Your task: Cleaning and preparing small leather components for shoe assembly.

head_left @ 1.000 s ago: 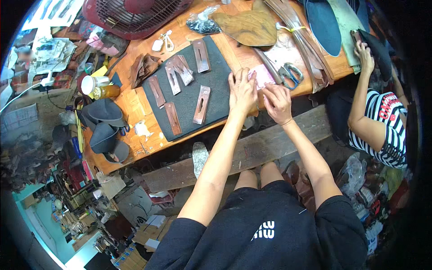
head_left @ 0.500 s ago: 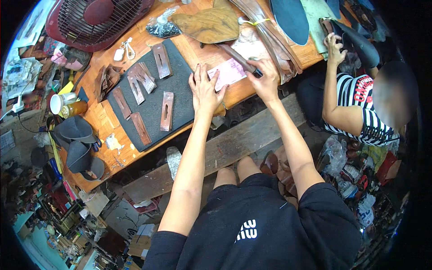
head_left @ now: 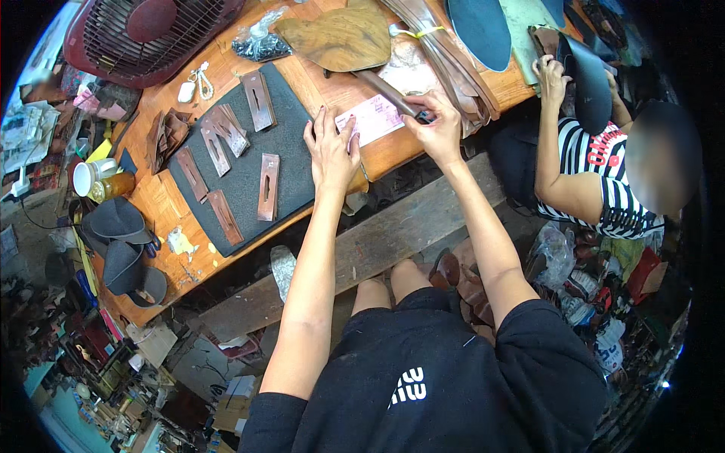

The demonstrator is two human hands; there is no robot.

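My left hand [head_left: 332, 151] lies with fingers spread at the left end of a pink printed slip of paper [head_left: 374, 119] near the table's front edge. My right hand [head_left: 436, 130] pinches the near end of a brown leather strip [head_left: 381, 89], which slants across the slip's right end. A small dark end shows between the fingers; what it is, I cannot make out. To the left, several slotted brown leather straps [head_left: 268, 187] rest on a dark grey mat [head_left: 245, 162].
Leather strips [head_left: 453, 68] tied with a yellow band and a wooden board [head_left: 340, 41] lie beyond my hands. A dark red fan [head_left: 155, 30], a white mug [head_left: 89, 177] and black curved pieces [head_left: 121, 226] stand left. At right, a person in stripes [head_left: 581, 166] holds a black sheet [head_left: 589, 87].
The whole view has shifted slightly, moving the table leftward in the picture. My hands keep nearly the same places at the slip and strip. The other person's black sheet now hangs more upright.
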